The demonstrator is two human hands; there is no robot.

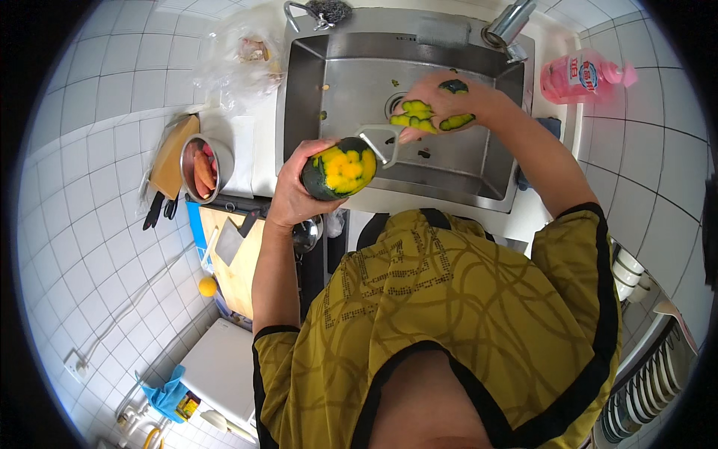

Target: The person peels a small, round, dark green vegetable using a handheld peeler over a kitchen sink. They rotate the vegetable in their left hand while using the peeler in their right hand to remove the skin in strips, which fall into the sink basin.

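My left hand [297,188] grips a dark green squash [339,169] at the near left edge of the sink. Yellow-orange flesh shows where its rind is off. The pale Y-shaped peeler [391,147] has its blade against or close beside the squash's right side. My right hand [443,101] is over the sink with its fingers at the peeler's handle, and strips of green and yellow peel [414,117] lie on the fingers and the back of the hand. The grip on the handle is partly hidden by the peel. Small bits of peel [424,153] lie in the steel sink [359,84].
A faucet [507,25] and a pink soap bottle [580,76] stand at the sink's right. To the left are a plastic bag [241,62], a metal pot [221,163] with sweet potatoes, a knife holder [175,157] and a cutting board [238,280] with a cleaver [230,241].
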